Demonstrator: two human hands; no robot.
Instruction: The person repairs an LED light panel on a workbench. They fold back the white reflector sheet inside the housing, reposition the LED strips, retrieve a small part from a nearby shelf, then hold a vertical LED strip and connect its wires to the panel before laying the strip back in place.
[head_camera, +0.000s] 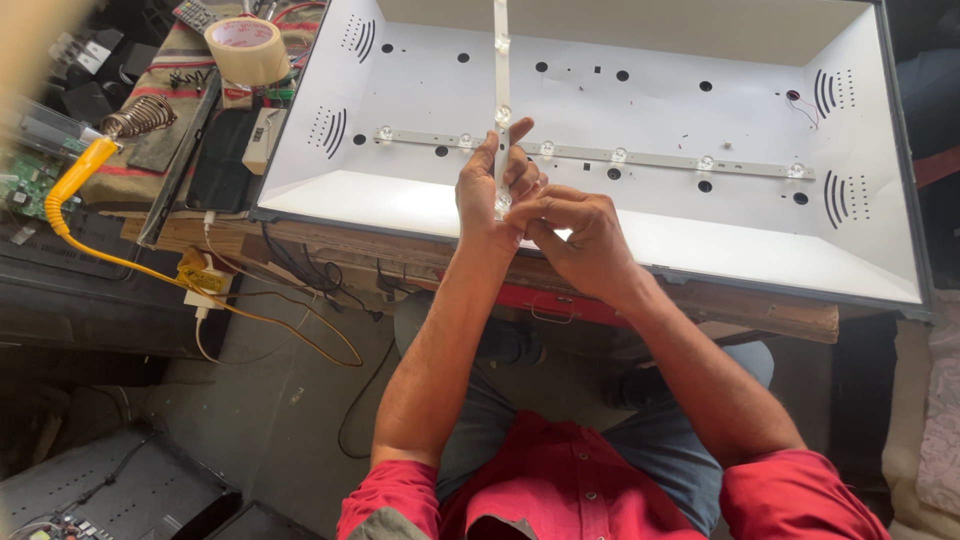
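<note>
Over the counter (780, 310), above the white panel tray (870, 200): my left hand (492, 190) and right hand (575, 235) both closed on a loose LED strip (501, 60), held upright; one strip (620, 156) already lying in the tray, this one not.

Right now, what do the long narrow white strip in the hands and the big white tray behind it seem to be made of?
The long narrow white strip looks like a thin rigid board, white coated, carrying clear, probably plastic, lens domes. The left hand and right hand pinch its near end. The big white tray seems matte painted sheet metal, judging by its punched holes and slots.
</note>
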